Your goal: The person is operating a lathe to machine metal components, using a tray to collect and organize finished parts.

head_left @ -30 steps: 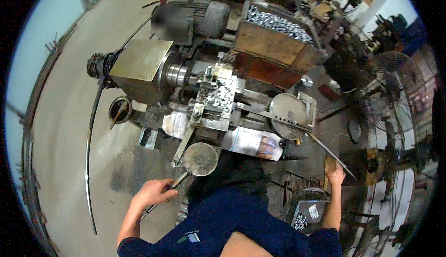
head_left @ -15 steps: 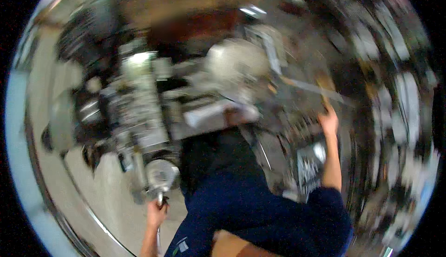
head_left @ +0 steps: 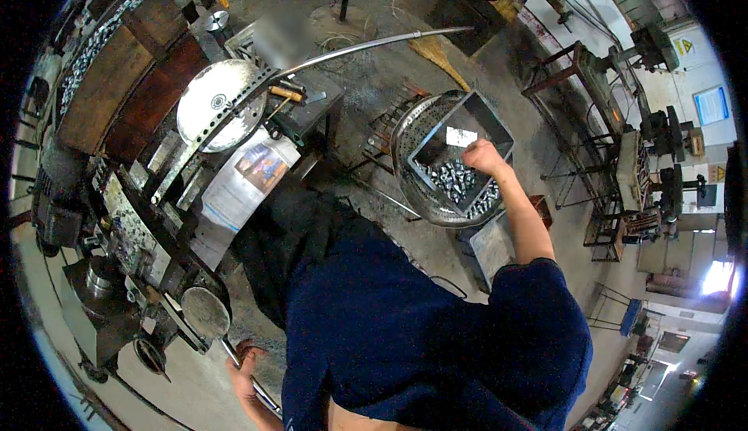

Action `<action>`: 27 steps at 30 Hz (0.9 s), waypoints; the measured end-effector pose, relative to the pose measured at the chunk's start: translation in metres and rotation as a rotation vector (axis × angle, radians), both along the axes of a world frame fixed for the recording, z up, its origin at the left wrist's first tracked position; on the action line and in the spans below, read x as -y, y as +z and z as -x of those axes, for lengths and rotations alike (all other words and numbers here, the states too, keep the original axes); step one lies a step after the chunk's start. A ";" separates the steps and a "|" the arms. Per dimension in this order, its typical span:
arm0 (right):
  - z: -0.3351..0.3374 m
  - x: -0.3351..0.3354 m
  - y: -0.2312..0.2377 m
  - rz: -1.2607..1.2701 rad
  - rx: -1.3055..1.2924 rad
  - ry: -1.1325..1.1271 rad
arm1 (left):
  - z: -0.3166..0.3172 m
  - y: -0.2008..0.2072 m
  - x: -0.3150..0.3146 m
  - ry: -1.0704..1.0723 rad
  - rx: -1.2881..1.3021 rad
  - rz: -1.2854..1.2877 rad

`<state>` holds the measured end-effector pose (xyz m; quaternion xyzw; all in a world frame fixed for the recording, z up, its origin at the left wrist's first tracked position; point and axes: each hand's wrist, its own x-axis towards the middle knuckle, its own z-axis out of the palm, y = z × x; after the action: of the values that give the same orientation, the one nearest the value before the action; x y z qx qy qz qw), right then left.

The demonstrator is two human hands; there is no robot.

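Observation:
At the lower left, my left hand (head_left: 245, 372) is closed round a metal rod (head_left: 269, 401). The rod's upper end meets a round grey metal disc (head_left: 206, 312) beside the bench. My right hand (head_left: 485, 157) is over a grey rectangular bin (head_left: 421, 150), its fingers drawn together; whatever they may hold is hidden. Small shiny metal parts (head_left: 453, 181) lie in the bin, and a white paper slip (head_left: 461, 136) is next to my fingers. The bin rests tilted on a round perforated metal basin (head_left: 403, 131), which holds more such parts.
On the left bench are a large white disc (head_left: 206, 107), a long perforated metal bar (head_left: 351, 47), a hammer (head_left: 280, 108) and printed sheets (head_left: 249, 178). A broom (head_left: 440, 61) lies beyond the basin. A grey tray (head_left: 493, 248) is beside it; machine stands (head_left: 573, 80) line the right.
The view has turned and sharpened, with the bench now farther left. My right hand, blurred and outstretched before, is now over the bin with fingers closed. My left hand stays on the rod.

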<state>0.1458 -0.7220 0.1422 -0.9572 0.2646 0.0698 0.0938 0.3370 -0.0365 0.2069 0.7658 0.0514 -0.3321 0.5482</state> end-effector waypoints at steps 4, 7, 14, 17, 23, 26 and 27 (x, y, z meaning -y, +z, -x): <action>0.020 0.017 -0.077 0.026 -0.138 -0.013 | 0.002 0.011 0.007 -0.018 0.058 -0.146; 0.016 0.028 -0.093 -0.084 -0.357 -0.119 | 0.003 0.000 -0.003 -0.015 0.106 -0.139; -0.029 -0.010 -0.038 -0.132 -0.449 -0.355 | -0.001 -0.004 -0.003 -0.009 0.182 -0.230; -0.034 -0.008 -0.037 -0.123 -0.502 -0.240 | 0.003 0.010 0.006 0.019 0.153 -0.241; -0.027 0.001 -0.061 -0.099 -0.482 -0.077 | 0.014 0.023 0.005 0.100 0.188 -0.370; 0.002 0.014 -0.082 -0.045 -0.642 -0.056 | -0.005 0.013 0.001 -0.073 0.232 -0.352; -0.024 -0.014 -0.052 -0.078 -0.719 -0.113 | 0.002 0.025 -0.004 -0.079 0.202 -0.414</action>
<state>0.1697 -0.7078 0.0904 -0.8512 0.3301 0.4065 0.0351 0.3355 -0.0329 0.2314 0.8927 0.0334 -0.2572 0.3684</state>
